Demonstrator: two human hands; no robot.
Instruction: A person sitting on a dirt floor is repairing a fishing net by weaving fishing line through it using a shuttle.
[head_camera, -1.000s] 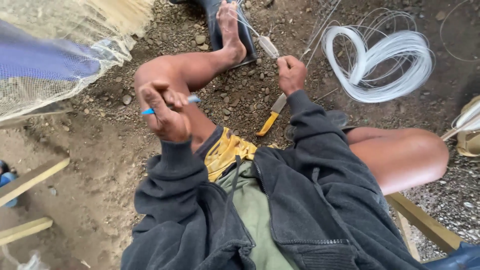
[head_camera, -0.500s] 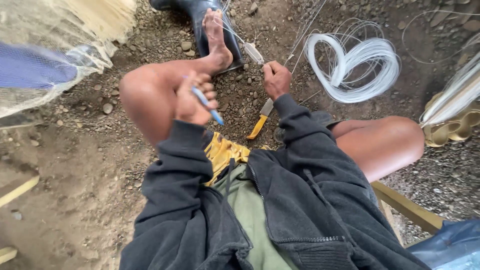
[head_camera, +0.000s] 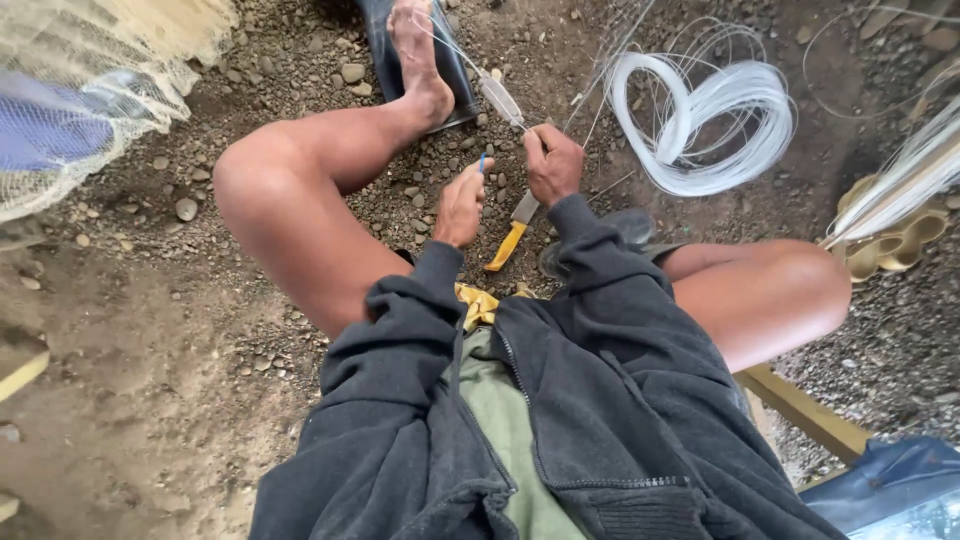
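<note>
My left hand (head_camera: 461, 205) pinches a small blue tool (head_camera: 482, 160), its tip pointing up toward my right hand. My right hand (head_camera: 552, 163) is closed on thin clear fishing line (head_camera: 560, 120) that runs up toward a white netting shuttle (head_camera: 501, 98) and my left foot (head_camera: 418, 60). The two hands are close together, between my bare knees. A knife with a yellow handle (head_camera: 506, 245) lies on the gravel just below my right hand.
A coil of white fishing line (head_camera: 705, 125) lies on the ground at upper right. Pale netting (head_camera: 90, 90) over something blue hangs at upper left. A black sandal (head_camera: 460, 70) is under my left foot. A wooden slat (head_camera: 805, 410) and a yellow object (head_camera: 900, 240) are at right.
My left hand has come down off my left knee and moved right, bringing the blue tool close to my right hand. My right hand stayed on the line.
</note>
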